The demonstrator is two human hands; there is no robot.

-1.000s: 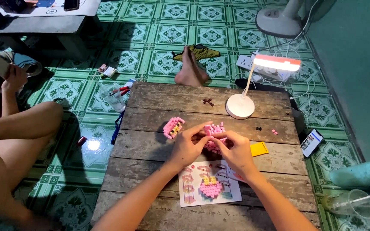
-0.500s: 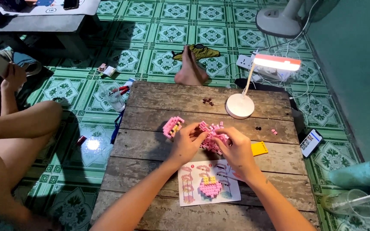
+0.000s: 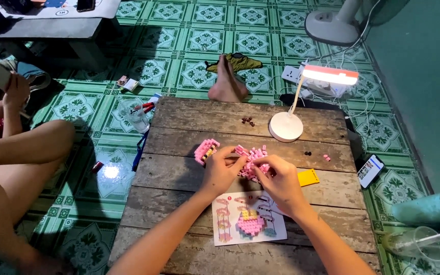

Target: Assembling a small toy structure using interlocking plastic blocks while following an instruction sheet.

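Pink bricks [image 3: 253, 162] are pinched between left hand [image 3: 221, 170] and right hand [image 3: 280, 179] | held above table [image 3: 189, 178] | instruction sheet [image 3: 248, 224] lies just below hands

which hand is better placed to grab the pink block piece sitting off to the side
Probably the left hand. The pink block piece lies just beyond its fingertips on the wooden table, while the right hand sits on the far side of the loose pink bricks.

Both the left hand [image 3: 222, 172] and right hand [image 3: 280, 179] pinch pink bricks [image 3: 252, 159] above a wooden table [image 3: 189, 153].
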